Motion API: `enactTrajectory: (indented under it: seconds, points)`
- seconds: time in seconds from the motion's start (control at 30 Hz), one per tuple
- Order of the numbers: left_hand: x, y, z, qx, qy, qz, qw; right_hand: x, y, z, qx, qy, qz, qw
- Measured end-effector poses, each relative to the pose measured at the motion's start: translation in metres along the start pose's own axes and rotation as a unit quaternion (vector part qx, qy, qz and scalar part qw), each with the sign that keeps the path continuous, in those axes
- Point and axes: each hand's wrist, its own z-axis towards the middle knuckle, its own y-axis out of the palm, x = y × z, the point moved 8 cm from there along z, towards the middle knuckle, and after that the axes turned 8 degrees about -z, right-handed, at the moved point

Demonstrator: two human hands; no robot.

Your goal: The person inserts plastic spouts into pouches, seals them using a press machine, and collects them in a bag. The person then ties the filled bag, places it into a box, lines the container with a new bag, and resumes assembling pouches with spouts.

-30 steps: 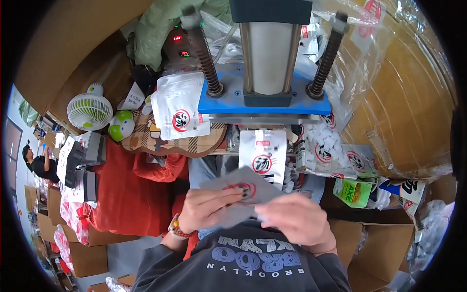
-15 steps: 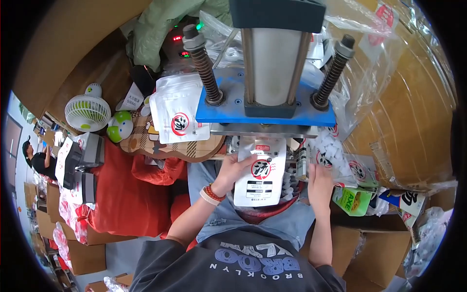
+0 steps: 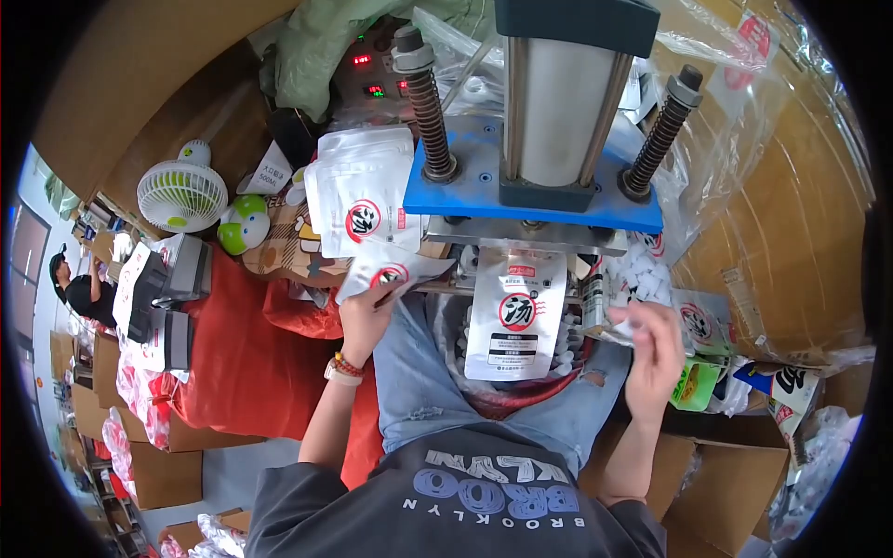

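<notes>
My left hand pinches the lower edge of a white pouch with a red round mark, beside a stack of like pouches. Another printed white pouch hangs under the press's metal bar, with neither hand on it. My right hand is raised right of that pouch, in front of a heap of small white plastic pieces. Its fingers are curled and slightly blurred; I cannot make out what lies in them.
The press's blue plate and spring posts stand ahead. A small fan and a patterned board are at left. Light plastic pieces lie in a lap container. Open cardboard boxes stand at lower right; a person is far left.
My left hand has let go of the pouch under the press and moved left to grip one at the stack. My right hand has lifted and shifted right. The view has turned slightly.
</notes>
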Motion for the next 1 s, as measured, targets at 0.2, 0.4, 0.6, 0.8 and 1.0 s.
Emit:
enactTrajectory:
  seconds: [0.2,0.4,0.6,0.8,1.0]
  points:
    - [0.124,-0.032,-0.024,0.049,0.104,-0.173,0.978,-0.069,0.060,0.005,-0.056,-0.153,0.154,0.975]
    - [0.200,-0.060,-0.042,-0.077,0.262,-0.202,0.940,-0.107,0.030,-0.002,-0.081,-0.200,0.221,0.951]
    - [0.143,0.059,-0.045,-0.293,-0.082,-0.346,0.888,-0.040,0.048,-0.002,-0.107,-0.010,0.054,0.993]
    - [0.125,0.117,-0.001,-0.243,-0.297,-0.603,0.699,0.012,-0.023,0.005,0.068,0.101,-0.065,0.990]
    - [0.111,0.123,0.019,-0.203,-0.280,-0.603,0.719,0.098,0.058,-0.039,-0.142,0.081,-0.231,0.959]
